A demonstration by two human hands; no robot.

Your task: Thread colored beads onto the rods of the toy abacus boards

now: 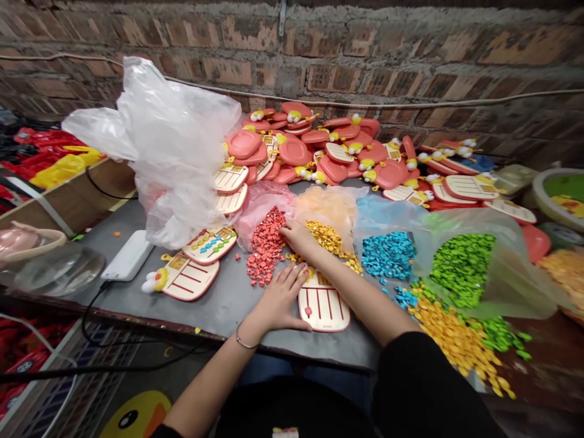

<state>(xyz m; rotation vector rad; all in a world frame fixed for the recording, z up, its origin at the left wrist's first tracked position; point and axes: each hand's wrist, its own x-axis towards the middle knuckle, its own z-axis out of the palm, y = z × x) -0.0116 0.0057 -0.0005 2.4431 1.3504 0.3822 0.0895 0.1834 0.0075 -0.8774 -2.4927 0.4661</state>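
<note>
My left hand lies flat with fingers spread on the grey table, its fingertips against the left edge of a cream and red toy abacus board. My right hand reaches forward to the edge of the red bead pile, between it and the yellow bead pile. Its fingers are curled down into the beads; what they hold is hidden. Blue beads, green beads and orange-yellow beads lie to the right on opened plastic bags.
A heap of red toy boards fills the back against the brick wall. A clear plastic bag stands at the left above two boards. A white power bank with a black cable sits near the table's left.
</note>
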